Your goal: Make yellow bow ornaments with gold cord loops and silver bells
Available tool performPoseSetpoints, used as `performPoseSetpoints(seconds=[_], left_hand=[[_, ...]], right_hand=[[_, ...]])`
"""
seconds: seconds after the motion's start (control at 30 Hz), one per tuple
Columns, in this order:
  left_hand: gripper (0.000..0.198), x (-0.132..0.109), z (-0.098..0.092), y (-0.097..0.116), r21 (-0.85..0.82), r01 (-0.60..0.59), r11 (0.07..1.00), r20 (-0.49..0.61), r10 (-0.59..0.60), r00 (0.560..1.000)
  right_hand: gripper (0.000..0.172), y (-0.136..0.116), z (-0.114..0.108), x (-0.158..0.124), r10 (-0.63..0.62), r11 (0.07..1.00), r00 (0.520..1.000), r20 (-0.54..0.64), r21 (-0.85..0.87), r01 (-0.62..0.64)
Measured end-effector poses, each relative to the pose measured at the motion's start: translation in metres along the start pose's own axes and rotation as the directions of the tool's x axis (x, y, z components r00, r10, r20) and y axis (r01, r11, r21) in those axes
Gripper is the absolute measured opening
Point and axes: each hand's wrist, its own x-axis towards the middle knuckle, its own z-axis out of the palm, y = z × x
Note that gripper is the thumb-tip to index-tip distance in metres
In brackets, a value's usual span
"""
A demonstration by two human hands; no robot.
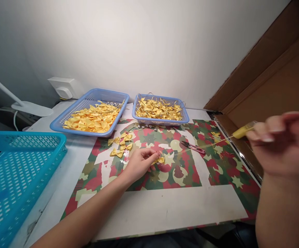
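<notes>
My left hand [140,162] rests on the patterned mat [211,165], fingers pinched on a small yellow ribbon bow [160,159]. My right hand [281,143] is raised near the camera at the right, closed on a yellow-handled tool [243,131]. A thin thread or wire runs from the tool down toward the bow. A few loose yellow bows [120,144] lie just left of my left hand. Small red snips [192,147] lie on the mat between my hands.
Two light-blue baskets stand at the back: the left basket [61,120] holds flat yellow bows, the right basket [162,121] bows with gold wires. A turquoise basket [17,172] sits near left. A lamp base [31,108], a wall socket [63,88] and a cardboard panel [276,72] surround the table.
</notes>
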Motion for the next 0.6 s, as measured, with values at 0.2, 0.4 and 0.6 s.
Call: performPoseSetpoints(seconds=[0.2, 0.4, 0.6], left_hand=[[0.030, -0.001, -0.002, 0.002, 0.055, -0.067, 0.996, -0.058, 0.070, 0.996], [0.024, 0.000, -0.001, 0.004, 0.073, -0.132, 0.988, -0.132, 0.141, 0.981], [0.023, -0.003, 0.001, 0.008, 0.109, -0.169, 0.980, -0.145, 0.184, 0.972]], right_hand=[[0.028, 0.028, 0.046, -0.018, 0.351, 0.916, 0.910, 0.219, -0.282, -0.285], [0.023, 0.062, 0.067, -0.038, 0.265, 0.785, 0.928, 0.261, -0.618, -0.050], [0.021, 0.046, 0.109, -0.068, 0.268, 0.940, 0.802, 0.534, -0.326, -0.097]])
